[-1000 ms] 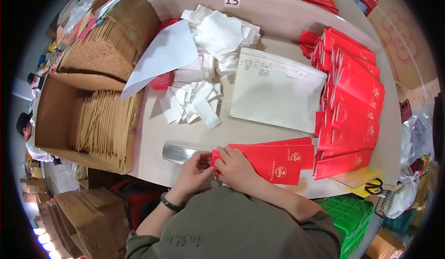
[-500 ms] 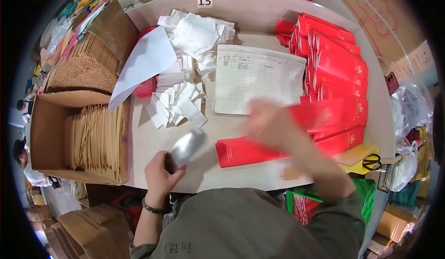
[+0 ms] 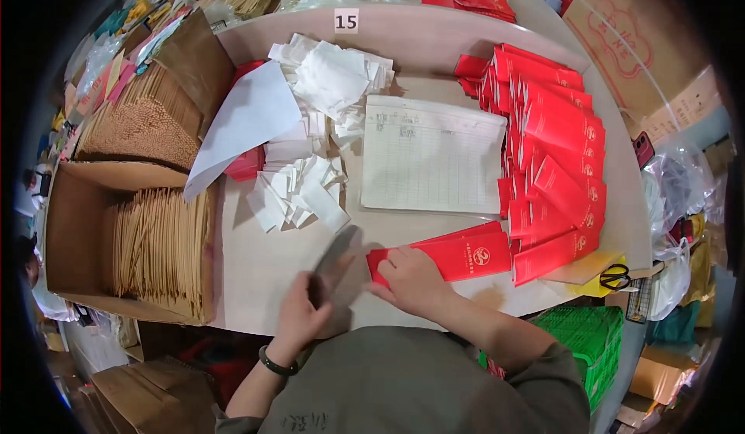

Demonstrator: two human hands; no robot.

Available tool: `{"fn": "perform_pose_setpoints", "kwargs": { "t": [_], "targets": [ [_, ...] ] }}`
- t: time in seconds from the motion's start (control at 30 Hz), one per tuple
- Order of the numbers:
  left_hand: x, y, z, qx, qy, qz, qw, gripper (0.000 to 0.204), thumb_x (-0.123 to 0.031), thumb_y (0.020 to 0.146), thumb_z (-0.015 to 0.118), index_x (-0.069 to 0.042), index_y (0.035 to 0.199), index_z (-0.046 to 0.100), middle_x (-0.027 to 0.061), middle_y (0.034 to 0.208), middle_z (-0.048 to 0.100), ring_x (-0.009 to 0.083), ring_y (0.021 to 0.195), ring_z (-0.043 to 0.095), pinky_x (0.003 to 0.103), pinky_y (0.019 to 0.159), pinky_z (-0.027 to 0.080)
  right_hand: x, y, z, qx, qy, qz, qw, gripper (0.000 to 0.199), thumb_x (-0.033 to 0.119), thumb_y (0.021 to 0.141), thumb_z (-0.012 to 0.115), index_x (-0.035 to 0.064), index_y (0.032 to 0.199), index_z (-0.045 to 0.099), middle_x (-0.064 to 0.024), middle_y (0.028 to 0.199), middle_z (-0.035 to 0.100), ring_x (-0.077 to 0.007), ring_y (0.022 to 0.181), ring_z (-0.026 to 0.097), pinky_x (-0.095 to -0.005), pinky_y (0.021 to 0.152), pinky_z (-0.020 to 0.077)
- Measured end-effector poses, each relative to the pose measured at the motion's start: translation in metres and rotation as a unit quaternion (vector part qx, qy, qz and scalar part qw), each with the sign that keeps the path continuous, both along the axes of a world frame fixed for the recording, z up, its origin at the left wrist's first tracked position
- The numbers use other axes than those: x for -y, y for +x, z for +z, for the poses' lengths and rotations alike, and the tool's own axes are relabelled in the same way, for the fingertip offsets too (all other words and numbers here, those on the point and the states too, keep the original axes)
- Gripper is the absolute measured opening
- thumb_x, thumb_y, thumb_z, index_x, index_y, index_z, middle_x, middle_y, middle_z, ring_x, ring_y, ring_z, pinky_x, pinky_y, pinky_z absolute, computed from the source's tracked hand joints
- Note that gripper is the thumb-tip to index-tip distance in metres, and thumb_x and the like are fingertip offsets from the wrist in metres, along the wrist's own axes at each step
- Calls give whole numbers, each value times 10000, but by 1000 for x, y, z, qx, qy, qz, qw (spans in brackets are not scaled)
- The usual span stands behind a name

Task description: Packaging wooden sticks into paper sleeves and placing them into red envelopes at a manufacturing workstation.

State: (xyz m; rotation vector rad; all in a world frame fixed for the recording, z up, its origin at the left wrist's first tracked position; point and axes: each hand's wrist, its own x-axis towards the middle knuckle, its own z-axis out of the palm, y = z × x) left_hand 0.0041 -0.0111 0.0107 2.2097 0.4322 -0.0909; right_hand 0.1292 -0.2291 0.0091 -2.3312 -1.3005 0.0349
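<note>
Lower centre of frame: left hand (image 3: 301, 316) closed around a flat grey-silver tool (image 3: 334, 259), blurred, kind not clear; its blade end points up and right across the table (image 3: 256, 279). Right hand (image 3: 411, 279) lies flat, fingers bent, pressing on the left end of a red envelope (image 3: 458, 254) just right of the tool. Hand grips nothing; it pins the envelope down. Tool tip and envelope edge sit just beside each other; cannot tell if they touch.

Right of frame: rows of red envelopes (image 3: 559, 139) overlapped in a long fan running from upper centre down to the lower right, ending near the pinned one. Black-handled scissors (image 3: 615, 276) on a yellow sheet at the right table edge.

Centre: a ruled white ledger sheet (image 3: 433, 154) lying flat. Left of it, a loose heap of white paper slips (image 3: 310, 170), and a large blank white sheet (image 3: 244, 123) tilted over them.

Left of frame: open cardboard box (image 3: 74, 232) holding tan bundled packets (image 3: 159, 248); a second stack above it.

Lower right below the table: green plastic crate (image 3: 590, 341).
</note>
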Motion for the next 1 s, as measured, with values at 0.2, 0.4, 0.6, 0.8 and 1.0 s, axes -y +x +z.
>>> {"fn": "perform_pose_setpoints", "kwargs": {
  "t": [0.2, 0.4, 0.6, 0.8, 1.0],
  "targets": [
    [-4, -10, -2, 26, 156, -49, 986, 595, -176, 715, 805, -72, 1234, 534, 144, 1107, 589, 345, 931, 624, 413, 773, 531, -28, -6, -9, -142, -181, -87, 969, 246, 271, 904, 589, 28, 878, 623, -145, 715, 657, -335, 680, 654, -462, 604, 515],
    [-17, -13, 12, 18, 134, -99, 986, 691, -187, 702, 821, -93, 1318, 522, 134, 1087, 594, 343, 957, 623, 413, 791, 526, -25, 6, -9, -197, -125, -92, 968, 210, 220, 828, 605, 12, 833, 633, -164, 731, 666, -357, 702, 662, -478, 640, 522],
    [-25, 21, 13, 36, 156, -249, 955, 764, -318, 688, 851, -86, 1336, 517, 128, 1072, 605, 338, 951, 628, 398, 791, 519, -49, -13, -10, -208, -69, -73, 973, 225, 239, 831, 599, 22, 791, 648, -183, 769, 666, -367, 741, 656, -487, 681, 511],
    [-123, -13, 13, 252, 305, 20, 918, 538, -256, 804, 778, -5, 1235, 578, 152, 1103, 631, 330, 979, 628, 410, 813, 512, -76, 29, 10, -229, -81, -64, 968, 278, 303, 924, 568, 43, 880, 658, -187, 862, 690, -397, 841, 658, -495, 767, 514],
    [-269, -66, -14, -54, 373, 194, 905, 219, -174, 914, 610, 32, 959, 667, 225, 846, 650, 412, 893, 639, 445, 760, 511, -93, 57, -10, -216, -63, -183, 957, 259, 299, 930, 582, 53, 993, 634, -179, 935, 684, -389, 921, 646, -492, 795, 503]
  ]
}}
